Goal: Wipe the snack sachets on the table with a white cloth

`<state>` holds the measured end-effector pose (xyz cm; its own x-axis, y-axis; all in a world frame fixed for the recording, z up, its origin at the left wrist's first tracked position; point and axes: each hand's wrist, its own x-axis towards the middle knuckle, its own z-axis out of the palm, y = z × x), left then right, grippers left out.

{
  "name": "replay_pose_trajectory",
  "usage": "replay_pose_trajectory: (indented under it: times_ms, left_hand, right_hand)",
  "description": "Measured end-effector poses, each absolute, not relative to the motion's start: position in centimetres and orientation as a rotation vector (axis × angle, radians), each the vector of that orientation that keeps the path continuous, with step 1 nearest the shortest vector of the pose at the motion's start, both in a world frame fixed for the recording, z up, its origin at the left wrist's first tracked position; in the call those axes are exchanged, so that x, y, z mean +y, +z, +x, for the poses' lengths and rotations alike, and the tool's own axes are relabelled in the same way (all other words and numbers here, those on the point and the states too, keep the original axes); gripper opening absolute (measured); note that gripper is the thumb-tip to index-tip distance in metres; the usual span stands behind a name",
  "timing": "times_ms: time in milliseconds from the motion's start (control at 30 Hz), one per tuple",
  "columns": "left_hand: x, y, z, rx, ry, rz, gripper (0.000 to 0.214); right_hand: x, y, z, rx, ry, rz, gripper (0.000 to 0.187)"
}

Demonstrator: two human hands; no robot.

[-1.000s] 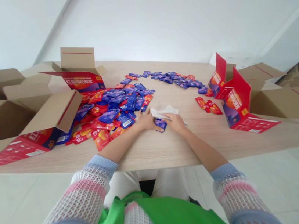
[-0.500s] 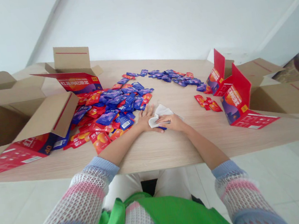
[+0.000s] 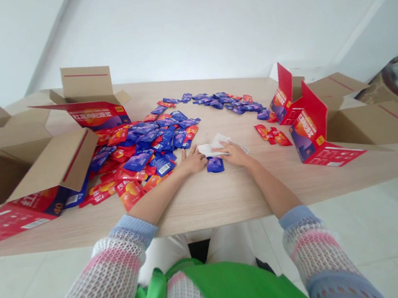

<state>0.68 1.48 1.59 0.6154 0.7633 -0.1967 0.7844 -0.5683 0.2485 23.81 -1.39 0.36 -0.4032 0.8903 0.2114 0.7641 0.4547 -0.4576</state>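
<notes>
A white cloth [image 3: 216, 145], thin and partly folded, lies spread between my hands on the table. My right hand [image 3: 235, 154] grips its right part, fingers reaching over it. At the cloth's left edge is my left hand [image 3: 194, 161], its fingers curled in and closed on that edge. Just below the cloth, between both hands, a blue sachet [image 3: 215, 165] rests flat on the tabletop, its upper end by the cloth. Close to my left hand spreads a large heap of red and blue sachets [image 3: 144, 159].
Open cartons [image 3: 82, 160] stand on the left, with another printed carton [image 3: 98, 115] behind the heap. Two red cartons [image 3: 310, 136] lie open at the right. A curved row of blue sachets [image 3: 216, 102] runs along the back. Several red sachets [image 3: 273, 136] lie near the right cartons.
The cloth has been lifted off the blue sachet and opened out above it. My left hand has drawn back left from over the sachet, its fingers curling onto the cloth's edge.
</notes>
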Motion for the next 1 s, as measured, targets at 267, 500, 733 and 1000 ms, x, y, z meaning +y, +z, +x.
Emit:
replay_pose_trajectory:
  times_ms: [267,500,733,1000]
  left_hand:
    - [0.2,1.2,0.6,1.256,-0.096,2.649,0.069]
    - [1.1,2.8,0.8,1.163,-0.335,2.517,0.097]
    - [0.0,3.0,2.6,1.352,-0.213,2.375,0.111]
    - [0.3,2.4,2.1,1.411,-0.180,2.327,0.090]
  right_hand:
    - [-3.3,1.6,24.0,-2.292,0.910,-1.092,0.024]
    - [-2.6,0.6,23.0,-2.190,0.614,-1.353,0.029]
    - [-0.6,-0.1,24.3,-2.116,0.423,-1.532,0.031]
    - [-2.5,1.3,24.0,-2.214,1.014,-1.063,0.026]
